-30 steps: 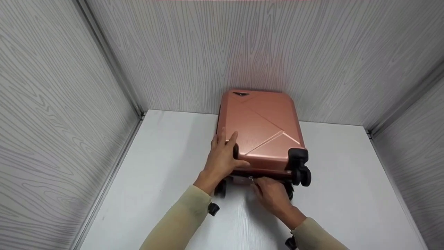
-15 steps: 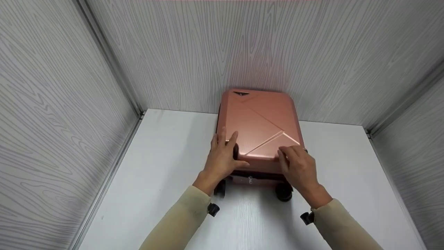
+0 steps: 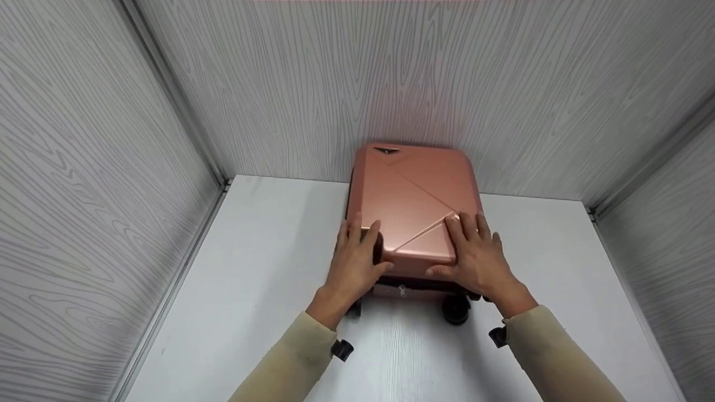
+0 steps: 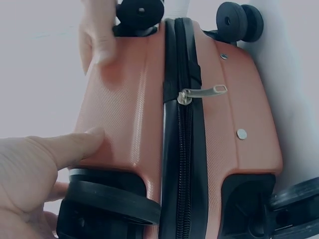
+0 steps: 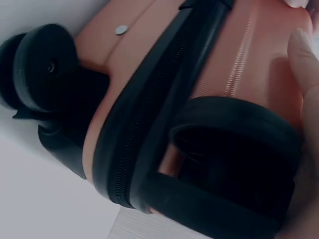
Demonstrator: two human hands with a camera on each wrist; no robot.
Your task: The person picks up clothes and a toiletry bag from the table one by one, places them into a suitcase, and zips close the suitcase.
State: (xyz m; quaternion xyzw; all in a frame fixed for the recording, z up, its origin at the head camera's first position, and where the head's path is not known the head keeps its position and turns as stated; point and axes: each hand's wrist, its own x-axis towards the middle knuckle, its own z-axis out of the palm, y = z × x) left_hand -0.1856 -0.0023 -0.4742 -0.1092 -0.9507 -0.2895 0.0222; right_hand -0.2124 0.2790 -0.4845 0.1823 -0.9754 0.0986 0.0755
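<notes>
A rose-gold hard-shell suitcase (image 3: 413, 195) lies flat on the white surface, its wheeled end towards me. My left hand (image 3: 354, 262) rests on its near left corner, fingers extended over the top shell and thumb on the end face. On the near right corner lies my right hand (image 3: 477, 259), fingers spread and thumb pointing inward along the end. Between them, lower down, a metal zipper pull (image 4: 204, 92) hangs on the black zipper (image 4: 184, 159), apart from both hands. Black wheels (image 5: 45, 67) stick out at the corners; my hands partly hide the upper ones in the head view.
A pale wood-grain panel (image 3: 313, 84) stands behind the suitcase, close to its far end. Similar panels rise at left (image 3: 100, 184) and right (image 3: 676, 212). White tabletop (image 3: 268, 268) extends on both sides and in front.
My right hand has left the zipper pull, risen to the near right corner, and spread its fingers over the shell. My left hand stays at its corner, and the suitcase has hardly moved.
</notes>
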